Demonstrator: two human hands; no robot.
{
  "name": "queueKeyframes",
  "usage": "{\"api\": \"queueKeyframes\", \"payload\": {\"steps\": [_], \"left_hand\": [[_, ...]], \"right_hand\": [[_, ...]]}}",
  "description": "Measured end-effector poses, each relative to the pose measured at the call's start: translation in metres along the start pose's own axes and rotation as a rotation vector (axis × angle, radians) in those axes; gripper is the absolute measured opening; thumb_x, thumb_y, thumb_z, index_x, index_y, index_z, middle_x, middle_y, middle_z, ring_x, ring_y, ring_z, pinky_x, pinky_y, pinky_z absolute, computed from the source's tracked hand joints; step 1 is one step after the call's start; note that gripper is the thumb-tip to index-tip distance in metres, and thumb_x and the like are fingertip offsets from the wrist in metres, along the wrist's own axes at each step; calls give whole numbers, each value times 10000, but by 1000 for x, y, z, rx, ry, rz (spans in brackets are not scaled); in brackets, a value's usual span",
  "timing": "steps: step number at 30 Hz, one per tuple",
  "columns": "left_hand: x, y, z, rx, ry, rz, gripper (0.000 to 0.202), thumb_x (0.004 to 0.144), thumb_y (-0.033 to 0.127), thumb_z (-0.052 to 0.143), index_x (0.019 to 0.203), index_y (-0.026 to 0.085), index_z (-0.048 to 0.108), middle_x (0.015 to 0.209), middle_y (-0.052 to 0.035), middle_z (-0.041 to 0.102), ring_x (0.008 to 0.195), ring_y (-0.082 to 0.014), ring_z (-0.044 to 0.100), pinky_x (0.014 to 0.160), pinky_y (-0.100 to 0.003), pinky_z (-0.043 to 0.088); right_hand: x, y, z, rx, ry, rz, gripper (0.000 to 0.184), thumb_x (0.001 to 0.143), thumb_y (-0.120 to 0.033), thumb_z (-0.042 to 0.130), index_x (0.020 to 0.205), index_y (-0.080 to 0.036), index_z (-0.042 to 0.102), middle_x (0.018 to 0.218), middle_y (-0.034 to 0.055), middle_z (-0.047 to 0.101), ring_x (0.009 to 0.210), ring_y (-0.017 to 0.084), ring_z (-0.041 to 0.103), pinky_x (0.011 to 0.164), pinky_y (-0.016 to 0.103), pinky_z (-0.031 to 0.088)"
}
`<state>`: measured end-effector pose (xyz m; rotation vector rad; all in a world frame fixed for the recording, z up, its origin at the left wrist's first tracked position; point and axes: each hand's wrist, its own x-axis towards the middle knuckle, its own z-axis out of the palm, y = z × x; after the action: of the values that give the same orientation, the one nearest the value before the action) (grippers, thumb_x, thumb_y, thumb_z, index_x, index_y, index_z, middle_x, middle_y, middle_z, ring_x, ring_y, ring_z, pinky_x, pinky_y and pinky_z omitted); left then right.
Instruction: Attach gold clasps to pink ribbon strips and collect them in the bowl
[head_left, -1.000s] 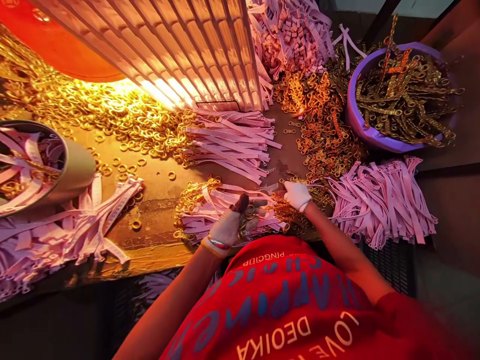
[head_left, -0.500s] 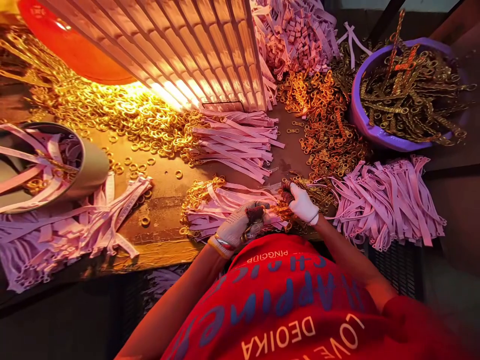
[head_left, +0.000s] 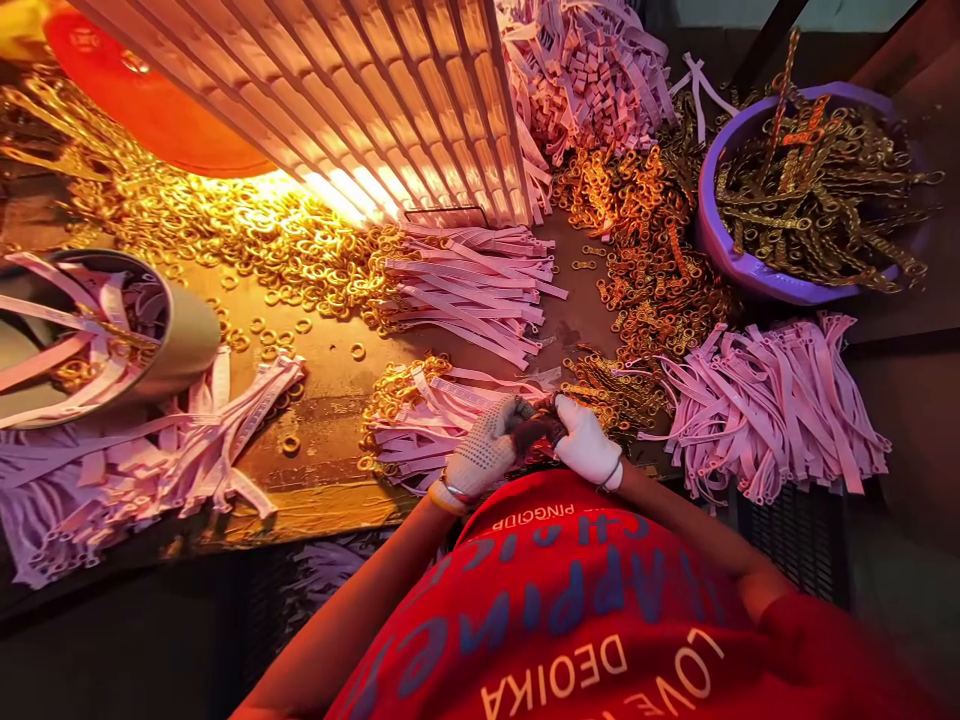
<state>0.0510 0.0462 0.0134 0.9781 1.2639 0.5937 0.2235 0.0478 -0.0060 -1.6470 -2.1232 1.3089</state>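
My left hand (head_left: 487, 445), in a dotted pale glove with dark fingertips, is closed close to my body at the table's front edge. My right hand (head_left: 586, 442), in a white glove with dark fingertips, meets it there with its fingers pinched. Whatever they hold between them is hidden by the fingers. Just left of and behind my left hand lies a bundle of pink straps (head_left: 420, 420) with gold rings (head_left: 394, 385) at their far left ends. Beyond my right hand is a small heap of gold chain links (head_left: 619, 390).
A ribbed panel (head_left: 420, 110) glows over heaped gold rings (head_left: 255, 235) and another row of pink straps (head_left: 480, 285). A purple basin (head_left: 712, 200) of braided gold pieces stands at right, above a strap pile (head_left: 780, 410). A tipped pot (head_left: 191, 330) with straps lies left.
My right hand has moved left and slightly nearer my body, and now meets my left hand. My left hand has turned slightly, its fingers closing toward the right hand.
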Motion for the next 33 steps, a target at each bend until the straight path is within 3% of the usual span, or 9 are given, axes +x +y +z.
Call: {"api": "queueKeyframes", "payload": {"steps": [4,9,11,13,17,20,23,28,33], "left_hand": [[3,-11,-2,297,61,111,261,856,404,610,739,178,557,655,7,546,615,-123,449,544,-231,339],[18,-16,-5,-199,-8,-191,371,844,512,607,698,207,453,514,60,391,420,-78,312,404,-208,234],[34,0,-17,-397,5,-293,423,783,510,659,666,227,367,483,89,298,372,-60,232,359,-193,172],[52,22,-32,-474,41,-257,417,746,448,699,663,226,356,484,98,277,358,-48,216,343,-179,158],[65,52,-50,-176,34,-112,267,790,382,690,716,179,533,474,47,447,343,-66,340,334,-182,205],[59,49,-43,58,-15,-131,305,830,409,659,672,171,551,445,30,457,343,-75,350,345,-195,223],[56,35,-33,211,-68,-79,242,834,366,650,712,165,596,525,9,529,423,-87,408,405,-202,288],[60,10,-27,332,-93,69,156,801,296,643,726,169,592,639,-17,577,565,-116,457,508,-214,352],[53,-13,-20,51,-125,-180,234,834,401,590,764,184,540,540,36,456,426,-91,360,419,-206,281]], "right_hand": [[3,-1,-8,-19,-46,-58,246,937,-230,500,1145,-191,625,1046,54,735,913,191,657,835,274,491],[0,-19,-17,-408,-241,-100,299,873,-329,574,1111,-163,645,1040,129,750,930,266,703,778,317,493],[-3,-22,-11,-475,-412,-146,291,858,-364,602,1085,-189,656,1000,111,758,884,266,716,718,309,489],[-3,-19,-6,-459,-484,-168,263,867,-366,611,1068,-204,656,982,93,759,882,255,718,710,295,486],[8,-2,-15,-282,-106,7,259,996,-272,438,1171,-170,599,1068,113,729,995,223,688,841,290,481],[18,6,-28,-150,69,13,333,1011,-210,378,1306,-158,523,1196,127,682,1106,215,640,952,301,460],[24,3,-32,-193,51,-10,403,964,-185,436,1361,-137,486,1275,149,637,1157,237,604,994,321,448],[34,-7,-31,-427,-111,-76,298,950,-256,469,1182,-121,599,1145,170,671,1009,278,648,865,344,479],[31,-1,-21,-429,-232,-118,322,958,-406,530,1074,-129,645,1021,166,718,920,271,681,774,312,467]]}}
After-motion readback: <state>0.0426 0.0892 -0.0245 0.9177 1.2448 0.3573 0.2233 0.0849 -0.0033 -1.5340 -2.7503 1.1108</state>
